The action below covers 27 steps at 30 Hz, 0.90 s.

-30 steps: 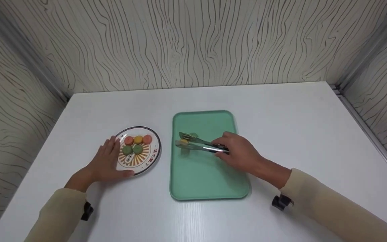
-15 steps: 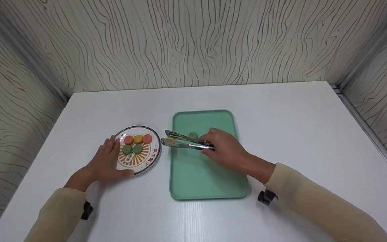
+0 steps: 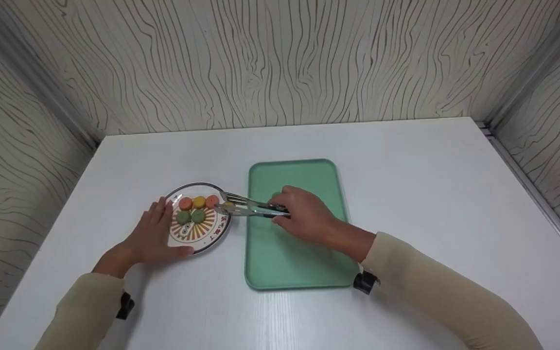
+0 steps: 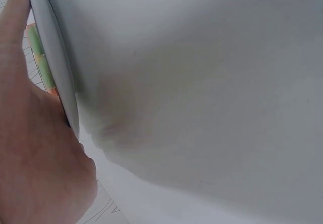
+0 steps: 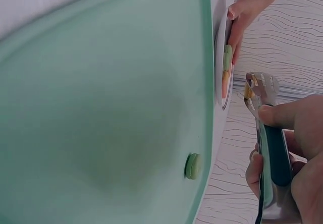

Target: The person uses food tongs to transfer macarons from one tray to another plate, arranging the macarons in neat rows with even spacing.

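Observation:
My right hand grips metal tongs with dark handle grips. A yellow macaron sits between the tong tips, above the right rim of the patterned white plate. On that plate lie two pink macarons, a yellow macaron and two green macarons. My left hand rests against the plate's left side, its fingers extended and the thumb along the near rim. Another green macaron lies on the green tray in the right wrist view; my right hand hides it in the head view.
The green tray is beside the plate on the white table. Wood-patterned panels rise behind the table and at both sides. Small black devices are strapped at both wrists.
My right hand has carried the tongs and the yellow macaron leftward, from over the tray to the plate's right edge. The left hand and the plate have stayed in place.

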### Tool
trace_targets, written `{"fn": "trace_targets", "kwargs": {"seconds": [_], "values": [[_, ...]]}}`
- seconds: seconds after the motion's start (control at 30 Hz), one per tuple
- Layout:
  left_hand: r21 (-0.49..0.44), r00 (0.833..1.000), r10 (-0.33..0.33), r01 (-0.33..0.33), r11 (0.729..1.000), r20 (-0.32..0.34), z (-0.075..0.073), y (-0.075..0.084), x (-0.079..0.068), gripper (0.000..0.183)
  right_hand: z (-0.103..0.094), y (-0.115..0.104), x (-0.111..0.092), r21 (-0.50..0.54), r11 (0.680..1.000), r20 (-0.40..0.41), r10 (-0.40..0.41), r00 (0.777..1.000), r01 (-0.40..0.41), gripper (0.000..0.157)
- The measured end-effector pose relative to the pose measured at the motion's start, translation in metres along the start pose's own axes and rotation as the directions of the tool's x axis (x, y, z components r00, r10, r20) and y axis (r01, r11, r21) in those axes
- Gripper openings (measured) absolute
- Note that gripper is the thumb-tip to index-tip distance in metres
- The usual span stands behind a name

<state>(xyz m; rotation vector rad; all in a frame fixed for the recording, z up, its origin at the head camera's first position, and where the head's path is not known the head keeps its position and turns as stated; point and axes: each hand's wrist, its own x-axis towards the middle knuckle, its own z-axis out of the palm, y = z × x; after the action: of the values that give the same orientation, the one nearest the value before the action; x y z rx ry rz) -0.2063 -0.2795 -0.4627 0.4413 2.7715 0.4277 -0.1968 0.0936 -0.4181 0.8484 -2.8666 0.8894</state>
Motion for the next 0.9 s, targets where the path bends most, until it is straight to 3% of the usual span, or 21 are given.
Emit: {"fn": "trace_targets", "kwargs": {"seconds": [0.4,0.57,0.9], "values": [[0.018,1.0,0.021,-0.021,1.0,-0.007,-0.003,0.002,-0.002,0.129,0.013,-0.01,0.015,-0.007,1.0,0.057,0.024,0.998,-0.023,0.023],[0.014,1.0,0.024,-0.024,1.0,-0.011,-0.002,0.002,-0.003,0.129,0.017,-0.011,0.019,-0.018,1.0,0.057,-0.001,0.998,0.002,0.021],[-0.003,0.999,0.036,-0.036,0.999,-0.02,0.004,-0.005,0.001,0.132,0.022,-0.011,0.023,-0.051,0.999,0.077,0.001,0.997,0.003,0.018]]}}
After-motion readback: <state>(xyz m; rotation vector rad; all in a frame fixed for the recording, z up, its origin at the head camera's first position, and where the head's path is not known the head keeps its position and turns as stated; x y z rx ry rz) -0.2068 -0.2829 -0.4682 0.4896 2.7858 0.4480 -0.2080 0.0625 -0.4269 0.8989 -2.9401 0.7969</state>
